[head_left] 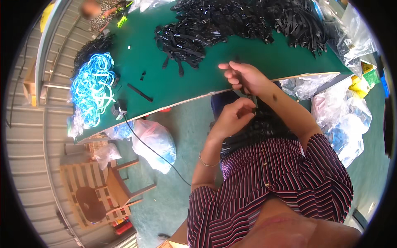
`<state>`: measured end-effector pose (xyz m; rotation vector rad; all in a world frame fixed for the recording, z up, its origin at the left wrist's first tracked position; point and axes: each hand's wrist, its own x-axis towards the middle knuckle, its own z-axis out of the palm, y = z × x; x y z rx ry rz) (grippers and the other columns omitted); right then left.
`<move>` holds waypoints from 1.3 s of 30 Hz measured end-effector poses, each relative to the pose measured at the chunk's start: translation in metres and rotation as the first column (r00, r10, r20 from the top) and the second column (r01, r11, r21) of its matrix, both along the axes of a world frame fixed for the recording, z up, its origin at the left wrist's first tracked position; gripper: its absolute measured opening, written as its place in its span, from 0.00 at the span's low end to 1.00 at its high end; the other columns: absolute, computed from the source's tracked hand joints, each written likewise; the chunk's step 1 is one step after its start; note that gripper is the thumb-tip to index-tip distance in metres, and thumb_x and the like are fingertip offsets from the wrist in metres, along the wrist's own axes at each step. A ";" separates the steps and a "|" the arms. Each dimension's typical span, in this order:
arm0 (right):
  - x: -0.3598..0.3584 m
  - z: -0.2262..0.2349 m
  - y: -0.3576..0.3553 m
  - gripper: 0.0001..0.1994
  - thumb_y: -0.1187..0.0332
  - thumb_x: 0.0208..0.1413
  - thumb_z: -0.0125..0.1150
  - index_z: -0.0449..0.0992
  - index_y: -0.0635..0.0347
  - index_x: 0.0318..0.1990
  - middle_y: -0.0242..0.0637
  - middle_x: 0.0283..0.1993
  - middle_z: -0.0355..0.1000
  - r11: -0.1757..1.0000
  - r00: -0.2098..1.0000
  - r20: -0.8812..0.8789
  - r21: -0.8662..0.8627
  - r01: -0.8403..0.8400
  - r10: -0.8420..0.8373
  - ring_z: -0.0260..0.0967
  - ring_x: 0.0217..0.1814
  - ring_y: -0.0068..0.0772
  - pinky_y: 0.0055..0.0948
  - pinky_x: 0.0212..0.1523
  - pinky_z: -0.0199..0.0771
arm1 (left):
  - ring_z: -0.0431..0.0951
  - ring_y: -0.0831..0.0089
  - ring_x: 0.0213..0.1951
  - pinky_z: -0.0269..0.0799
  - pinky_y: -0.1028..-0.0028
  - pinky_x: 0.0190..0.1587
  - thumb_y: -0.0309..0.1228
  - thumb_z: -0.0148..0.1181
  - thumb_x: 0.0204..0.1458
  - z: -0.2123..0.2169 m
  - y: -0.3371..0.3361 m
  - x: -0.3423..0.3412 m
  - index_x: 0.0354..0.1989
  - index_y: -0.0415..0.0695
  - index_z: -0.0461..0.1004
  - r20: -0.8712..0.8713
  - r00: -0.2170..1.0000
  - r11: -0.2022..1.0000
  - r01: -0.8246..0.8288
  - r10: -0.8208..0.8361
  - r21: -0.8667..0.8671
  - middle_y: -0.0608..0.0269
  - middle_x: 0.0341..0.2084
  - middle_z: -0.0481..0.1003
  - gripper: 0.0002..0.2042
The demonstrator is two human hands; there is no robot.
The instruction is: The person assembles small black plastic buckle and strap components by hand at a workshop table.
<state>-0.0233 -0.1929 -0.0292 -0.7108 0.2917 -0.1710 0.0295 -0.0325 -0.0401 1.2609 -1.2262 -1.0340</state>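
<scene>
Just in front of the table edge, over my lap, both hands are close together. My left hand is closed, its thumb and fingertips pinching at the lower end of a short black strap. Above it, my right hand curls its lower fingers round the strap's other end, with the index finger pointing left. The fingers hide most of the strap. More black straps lie across my lap. On the table, a large heap of black straps with shiny plastic pieces spreads beyond my hands.
A green table bears a pile of blue and white cords, a loose black strip and a small grey device with a cable. Filled plastic bags stand below. A wooden stool is lower left. Another person is far left.
</scene>
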 end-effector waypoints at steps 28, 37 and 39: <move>-0.047 0.006 -0.040 0.10 0.64 0.60 0.43 0.66 0.59 0.41 0.27 0.21 0.56 0.959 0.957 0.162 -0.114 0.261 -0.241 0.49 0.17 0.18 0.19 0.19 0.48 | 0.67 0.60 0.49 0.55 0.56 0.52 0.44 0.54 0.45 0.010 -0.189 0.120 0.46 0.53 0.70 0.842 0.156 0.788 -0.471 0.516 -0.396 0.61 0.48 0.68 0.19; -0.047 -0.008 -0.051 0.11 0.64 0.60 0.43 0.67 0.61 0.42 0.29 0.23 0.59 0.959 0.949 0.211 -0.116 0.260 -0.232 0.52 0.19 0.20 0.21 0.21 0.51 | 0.73 0.60 0.39 0.65 0.64 0.45 0.34 0.59 0.44 0.015 -0.175 0.100 0.35 0.49 0.75 0.658 0.164 0.660 -0.397 0.735 -0.638 0.62 0.36 0.74 0.09; -0.048 -0.008 -0.050 0.12 0.63 0.60 0.43 0.67 0.61 0.42 0.29 0.23 0.59 0.960 0.947 0.223 -0.107 0.260 -0.232 0.52 0.19 0.20 0.21 0.22 0.51 | 0.74 0.61 0.31 0.69 0.66 0.37 0.29 0.59 0.44 0.021 -0.171 0.096 0.33 0.45 0.73 0.453 0.522 0.691 -0.532 0.723 -0.489 0.56 0.30 0.74 0.08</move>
